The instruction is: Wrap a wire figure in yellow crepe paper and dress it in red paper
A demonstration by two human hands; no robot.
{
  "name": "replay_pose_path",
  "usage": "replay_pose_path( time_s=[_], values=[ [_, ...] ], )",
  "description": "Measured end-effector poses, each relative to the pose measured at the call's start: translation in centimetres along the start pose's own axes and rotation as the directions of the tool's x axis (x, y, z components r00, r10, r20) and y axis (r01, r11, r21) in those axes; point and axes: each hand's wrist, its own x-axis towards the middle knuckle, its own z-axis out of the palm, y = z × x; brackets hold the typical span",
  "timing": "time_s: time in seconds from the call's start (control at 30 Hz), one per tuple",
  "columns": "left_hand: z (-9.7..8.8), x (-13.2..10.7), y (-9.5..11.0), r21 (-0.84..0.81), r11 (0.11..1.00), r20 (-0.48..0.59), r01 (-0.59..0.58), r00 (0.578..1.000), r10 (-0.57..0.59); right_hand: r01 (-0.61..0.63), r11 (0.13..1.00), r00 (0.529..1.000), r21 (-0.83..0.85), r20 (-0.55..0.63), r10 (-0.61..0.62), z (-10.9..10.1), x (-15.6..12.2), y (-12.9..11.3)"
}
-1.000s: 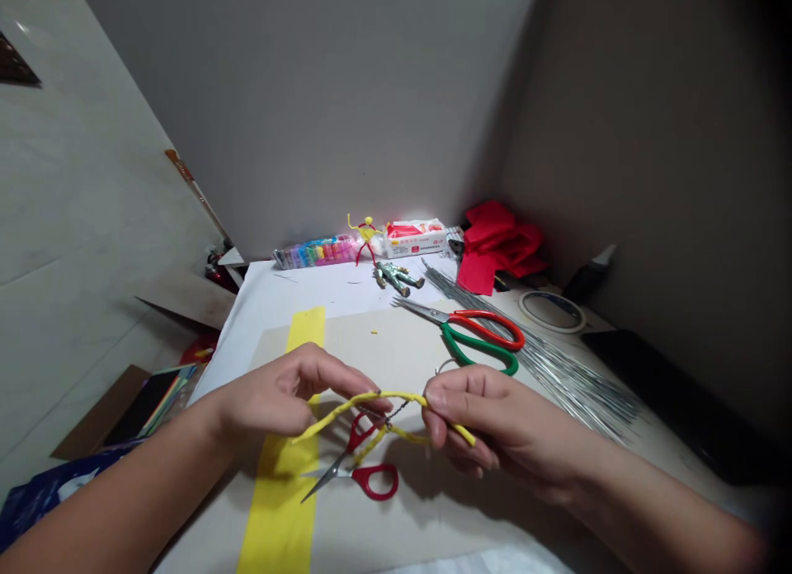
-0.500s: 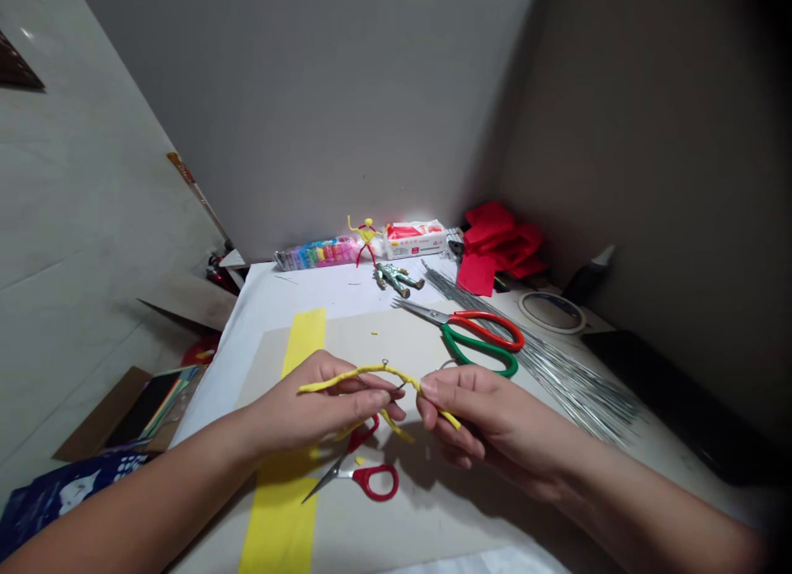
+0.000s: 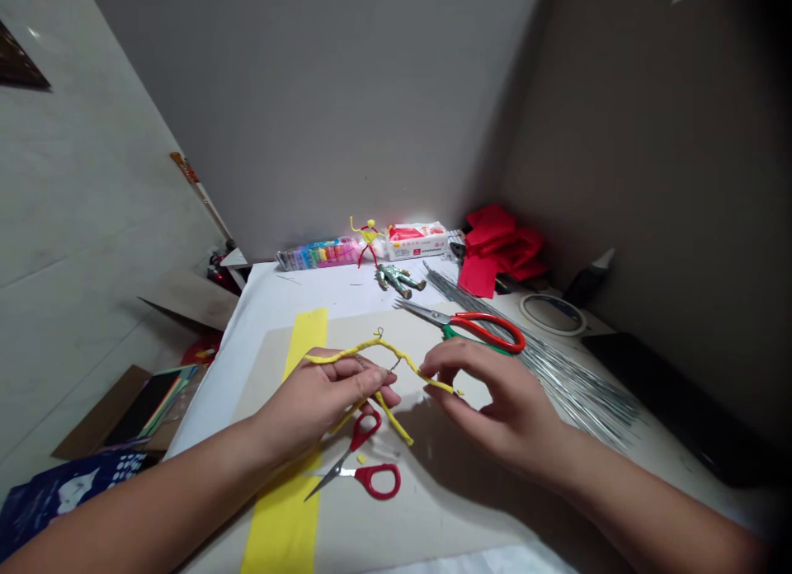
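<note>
Change from the earlier frames: my right hand (image 3: 495,405) has let go of the yellow-wrapped wire figure (image 3: 362,349), its fingers now spread just beside the figure's end. My left hand (image 3: 315,401) alone grips the figure, now raised. My right hand now largely hides the green handle of the large scissors (image 3: 448,332).

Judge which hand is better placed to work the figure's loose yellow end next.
Probably the right hand: it sits open beside that end, while the left hand is closed around the yellow pipe-cleaner figure.

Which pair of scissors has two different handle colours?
The larger pair, lying beyond the right hand: one red handle, one green. The smaller pair has both handles red.
</note>
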Motion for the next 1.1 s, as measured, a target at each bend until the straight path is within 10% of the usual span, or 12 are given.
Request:
replay_pose_path(
  time_s=[0.2,0.43,0.6,0.83,0.97,1.1],
  values=[
    [0.3,-0.1,-0.4,-0.275,0.959,0.05,0.072,0.997,-0.06,0.082,0.997,0.995,-0.01,-0.056,-0.082,0.4,-0.1,-0.6],
    [0.3,-0.2,-0.3,-0.443,0.867,0.186,0.228,0.969,-0.16,-0.388,0.855,0.91,0.345,-0.001,0.414,0.3,0.0,-0.7],
    [0.6,-0.1,-0.9,-0.425,0.87,0.29,0.251,0.948,-0.132,-0.377,0.756,0.926,0.536,0.188,0.328,-0.9,0.3,0.0],
    [1.0,-0.9,-1.2,-0.179,0.921,0.641,0.347,0.751,-0.158,-0.545,0.601,0.832,0.585,0.287,0.475,0.3,0.5,-0.1],
    [1.8,-0.6,-1.5,-0.101,0.894,0.751,0.436,0.623,-0.219,-0.624,0.323,0.773,0.712,0.501,0.39,1.6,0.2,-0.9],
    [2.5,-0.1,-2.3,-0.097,0.874,0.791,0.476,0.57,-0.222,-0.663,0.262,0.748,0.701,0.616,0.245,1.8,0.2,-1.1]
  ],
)
